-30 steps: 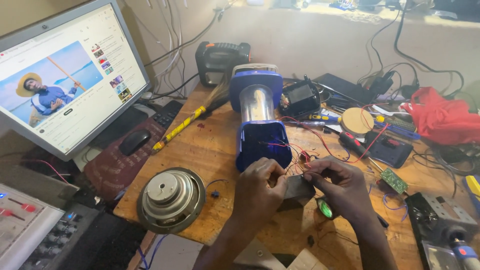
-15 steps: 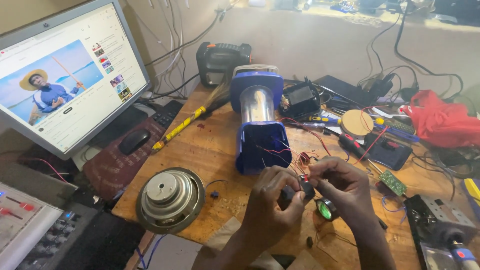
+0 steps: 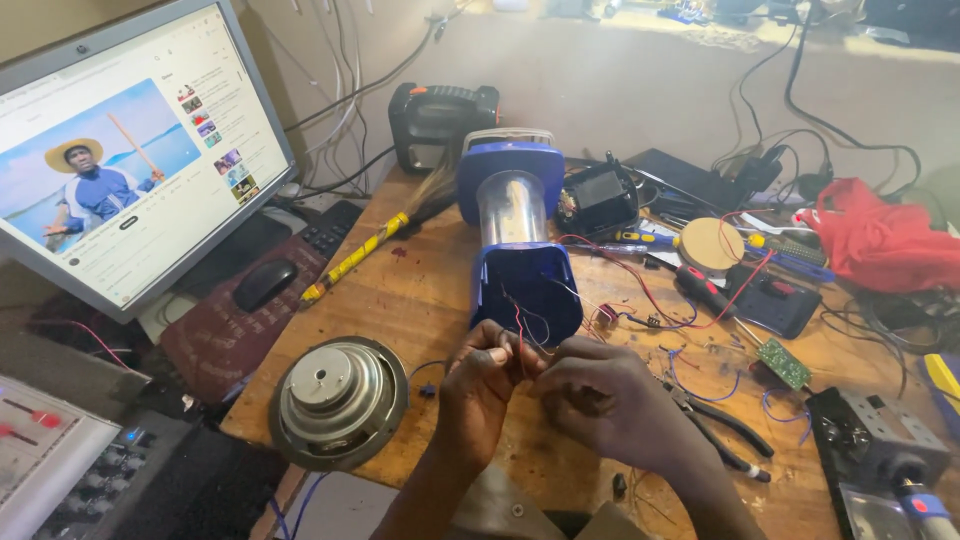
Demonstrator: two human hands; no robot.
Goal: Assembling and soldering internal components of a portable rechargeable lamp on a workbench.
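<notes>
A blue lantern-like device (image 3: 518,240) with a clear middle tube lies on the wooden table (image 3: 400,290), its open base facing me with thin red and white wires (image 3: 522,322) coming out. My left hand (image 3: 478,385) and my right hand (image 3: 600,400) meet just in front of that base. Both pinch the thin wires between fingertips. What exactly lies inside my right palm is hidden.
A round speaker driver (image 3: 338,400) lies left of my hands. Pliers (image 3: 722,430), a small green circuit board (image 3: 782,362), a red-handled screwdriver (image 3: 702,288), a red cloth (image 3: 880,245) and cables crowd the right. A monitor (image 3: 120,170), mouse (image 3: 264,284) and yellow-striped stick (image 3: 355,258) sit left.
My hands have moved up the table toward the lantern's open base and now hold its wires. The small dark part seen between my fingers earlier is out of sight.
</notes>
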